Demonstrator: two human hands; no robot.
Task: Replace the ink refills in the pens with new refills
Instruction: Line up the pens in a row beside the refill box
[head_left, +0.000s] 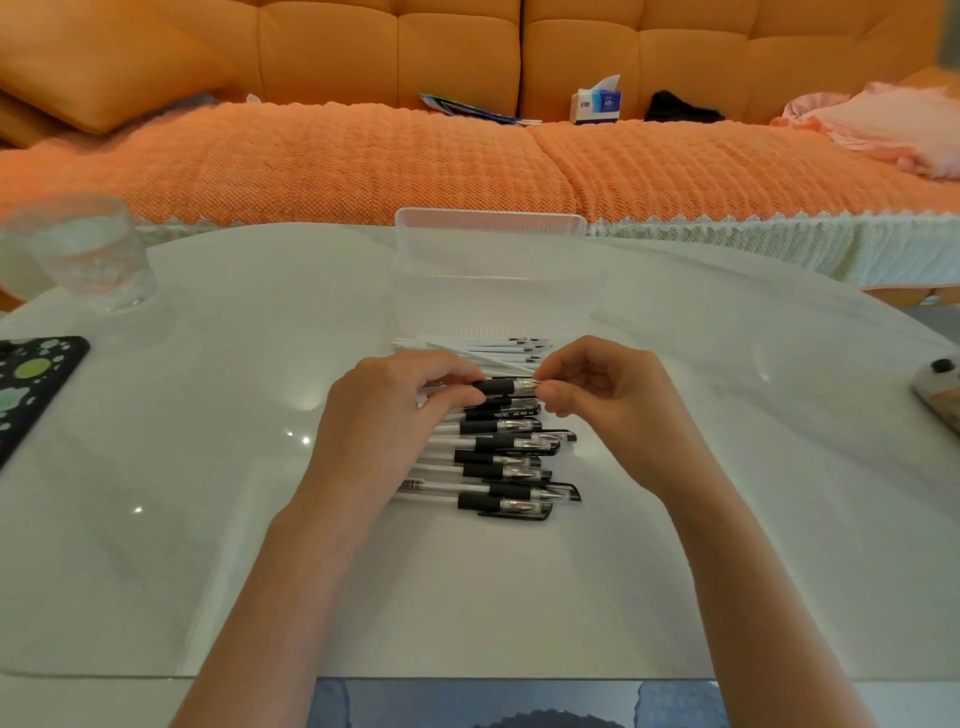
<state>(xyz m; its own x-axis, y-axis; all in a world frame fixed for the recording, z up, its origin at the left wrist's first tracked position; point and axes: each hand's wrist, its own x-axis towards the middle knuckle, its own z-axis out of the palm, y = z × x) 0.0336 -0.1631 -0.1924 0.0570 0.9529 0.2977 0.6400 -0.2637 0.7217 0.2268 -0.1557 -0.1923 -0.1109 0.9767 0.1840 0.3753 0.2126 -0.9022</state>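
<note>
Over the pen pile, left hand grips one pen; right hand pinches its half-hidden tip.

A pile of pens lies at the middle of the table, one pen held over its far end by the left hand and right hand, refills just behind, a box behind those near the far edge, a glass at the far left corner.

Dark patterned case and pale gadget cropped by frame; barrel of held pen under left hand.
</note>
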